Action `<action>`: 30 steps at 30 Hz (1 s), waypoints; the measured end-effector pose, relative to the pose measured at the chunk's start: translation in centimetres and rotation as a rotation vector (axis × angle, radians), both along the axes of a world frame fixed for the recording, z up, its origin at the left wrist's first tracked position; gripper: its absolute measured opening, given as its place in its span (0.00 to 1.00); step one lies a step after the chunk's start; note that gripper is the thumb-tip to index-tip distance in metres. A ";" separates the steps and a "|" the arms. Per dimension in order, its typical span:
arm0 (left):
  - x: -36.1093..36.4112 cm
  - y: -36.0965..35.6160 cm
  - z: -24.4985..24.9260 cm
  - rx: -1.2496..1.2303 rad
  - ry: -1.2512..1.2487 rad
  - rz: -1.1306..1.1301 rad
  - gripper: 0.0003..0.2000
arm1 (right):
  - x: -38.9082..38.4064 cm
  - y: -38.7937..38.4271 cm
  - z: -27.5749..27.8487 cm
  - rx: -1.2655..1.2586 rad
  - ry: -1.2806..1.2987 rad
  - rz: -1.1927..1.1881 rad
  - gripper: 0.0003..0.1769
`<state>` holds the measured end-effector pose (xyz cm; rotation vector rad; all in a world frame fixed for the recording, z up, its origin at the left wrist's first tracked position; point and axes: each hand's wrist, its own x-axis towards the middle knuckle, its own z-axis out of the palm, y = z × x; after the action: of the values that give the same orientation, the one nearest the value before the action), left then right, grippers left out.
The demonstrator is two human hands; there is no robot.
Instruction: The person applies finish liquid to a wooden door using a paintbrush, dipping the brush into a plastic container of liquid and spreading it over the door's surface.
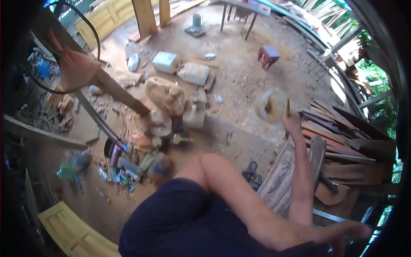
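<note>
My right hand [292, 122] is stretched forward at the right, closed around a slim yellowish-brown stick-like tool [288, 107]. Its exact kind is too small to make out. Just beyond it on the ground is a round, pale tub or bucket [260, 107] with a dark patch inside. My left forearm crosses close to the camera and covers part of the right arm. At the lower right, my left hand [342, 231] has its fingers stretched out and seems to hold nothing. Thick grey wooden slabs [276, 180] lie beside the right arm.
Stacked boards [329, 128] fill the right side. A small maroon stool [268, 55] stands farther off. Plastic jugs [193, 73] and a carved wooden piece [165, 95] sit mid-floor. Bottles and litter [128, 167] lie left, near a leaning post [124, 94]. Sandals [252, 173] rest ahead.
</note>
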<state>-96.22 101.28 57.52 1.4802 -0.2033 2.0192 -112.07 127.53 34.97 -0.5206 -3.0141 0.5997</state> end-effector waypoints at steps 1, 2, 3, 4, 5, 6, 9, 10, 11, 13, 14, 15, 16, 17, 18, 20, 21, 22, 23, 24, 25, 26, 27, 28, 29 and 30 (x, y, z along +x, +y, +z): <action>0.7 1.0 2.8 -0.592 -0.129 -0.392 0.36 | -2.2 -0.4 1.8 0.030 -0.042 0.043 0.24; 0.4 3.1 2.2 -0.576 -0.165 -0.412 0.36 | -4.8 -0.4 3.1 0.066 -0.063 0.077 0.24; 1.1 5.9 1.2 -0.340 -0.245 -0.426 0.39 | -6.9 0.3 3.5 0.045 -0.089 0.063 0.25; 1.0 8.8 0.5 -0.113 -0.300 -0.406 0.42 | -9.6 0.6 3.6 0.017 -0.086 0.070 0.25; 0.3 12.5 -0.6 0.112 -0.325 -0.376 0.45 | -11.9 1.1 3.4 0.018 -0.068 0.092 0.25; -1.9 16.5 -0.4 0.114 -0.318 -0.362 0.45 | -13.2 1.9 2.8 0.003 0.006 0.121 0.24; 1.6 29.7 -8.3 -0.143 -0.157 -0.582 0.49 | -20.1 7.1 -1.8 0.039 0.143 0.287 0.22; -1.5 31.5 -8.7 -0.145 -0.132 -0.556 0.49 | -22.6 9.0 -3.6 0.094 0.200 0.386 0.20; -4.4 32.8 -9.7 -0.169 -0.092 -0.502 0.49 | -24.4 10.7 -5.4 0.089 0.229 0.399 0.19; -15.8 30.3 -8.5 -0.193 -0.018 -0.376 0.49 | -28.3 13.6 -6.3 0.073 0.189 0.424 0.19; -17.7 32.5 -7.9 -0.206 -0.001 -0.320 0.49 | -29.6 15.1 -6.5 0.048 0.105 0.416 0.19; -21.8 32.0 -7.0 -0.224 0.013 -0.269 0.49 | -31.2 16.9 -7.0 0.054 0.117 0.438 0.19; -23.4 33.8 -6.5 -0.244 0.025 -0.217 0.49 | -33.0 18.5 -7.5 0.017 0.081 0.488 0.20; -26.9 32.2 -5.7 -0.264 0.026 -0.170 0.49 | -34.8 19.8 -7.9 -0.022 0.035 0.534 0.20; -27.9 33.7 -5.3 -0.281 0.018 -0.130 0.49 | -36.3 20.6 -7.9 -0.022 0.024 0.546 0.20; -32.0 35.0 -4.7 -0.300 0.016 -0.096 0.49 | -39.8 21.6 -7.9 0.010 -0.126 0.479 0.20; -34.5 34.5 -4.3 -0.286 -0.017 -0.080 0.51 | -41.2 21.4 -7.3 0.028 -0.108 0.490 0.20; -36.9 34.1 -4.0 -0.274 -0.046 -0.074 0.52 | -43.1 21.5 -7.7 -0.014 -0.117 0.562 0.19; -39.3 34.1 -4.0 -0.260 -0.069 -0.082 0.54 | -45.2 22.0 -8.4 -0.053 -0.123 0.619 0.19; -41.3 34.8 -4.2 -0.240 -0.093 -0.104 0.55 | -46.8 22.1 -9.3 -0.044 -0.056 0.605 0.18; -43.0 35.8 -5.2 -0.239 -0.082 -0.144 0.55 | -48.0 22.0 -10.1 -0.031 0.008 0.590 0.18; -45.1 36.9 -6.8 -0.088 0.007 0.180 0.58 | -49.5 21.8 -10.1 -0.023 0.012 0.563 0.18; -47.0 37.8 -8.0 0.076 0.085 0.516 0.60 | -51.0 21.7 -9.7 -0.051 0.010 0.570 0.18; -48.6 38.2 -8.6 0.081 0.080 0.520 0.60 | -52.2 21.4 -9.1 -0.087 0.004 0.594 0.18; -50.4 37.9 -9.1 -0.046 0.047 0.416 0.65 | -53.7 21.2 -8.3 -0.042 -0.008 0.600 0.18; -52.6 37.2 -9.7 -0.171 0.017 0.340 0.69 | -57.1 21.9 -11.2 -0.058 -0.010 0.630 0.18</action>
<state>-148.85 138.47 47.78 1.5004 0.2392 2.2214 -169.15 149.46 23.81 0.4557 -3.1487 0.6959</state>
